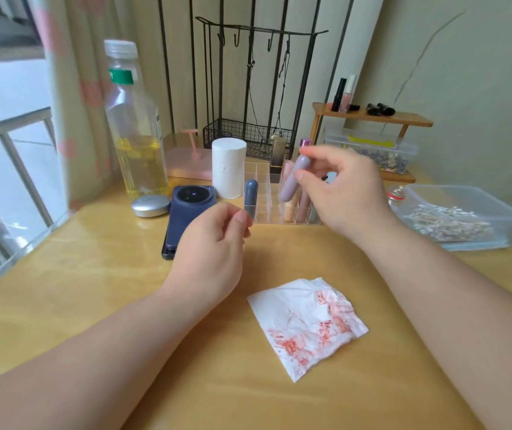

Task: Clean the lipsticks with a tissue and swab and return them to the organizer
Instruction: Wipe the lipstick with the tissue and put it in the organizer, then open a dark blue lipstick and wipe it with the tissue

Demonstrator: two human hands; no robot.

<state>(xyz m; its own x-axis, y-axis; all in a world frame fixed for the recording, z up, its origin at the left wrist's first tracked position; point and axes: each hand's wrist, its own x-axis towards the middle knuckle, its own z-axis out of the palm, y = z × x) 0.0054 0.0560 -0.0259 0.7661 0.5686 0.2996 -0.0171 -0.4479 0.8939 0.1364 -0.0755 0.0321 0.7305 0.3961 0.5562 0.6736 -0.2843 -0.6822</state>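
The right hand (pixel 344 190) pinches a purple lipstick (pixel 292 186) over the clear organizer (pixel 271 217), the left hand (pixel 214 240) is loosely curled and empty, and the tube looks light, hard and slippery, so hold its middle.

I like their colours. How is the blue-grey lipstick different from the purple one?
The blue-grey lipstick is darker; the purple lipstick is pale lilac. The blue-grey one stands upright in the organizer; the purple one is tilted, pinched by the right hand. Both are closed tubes with rounded tops.
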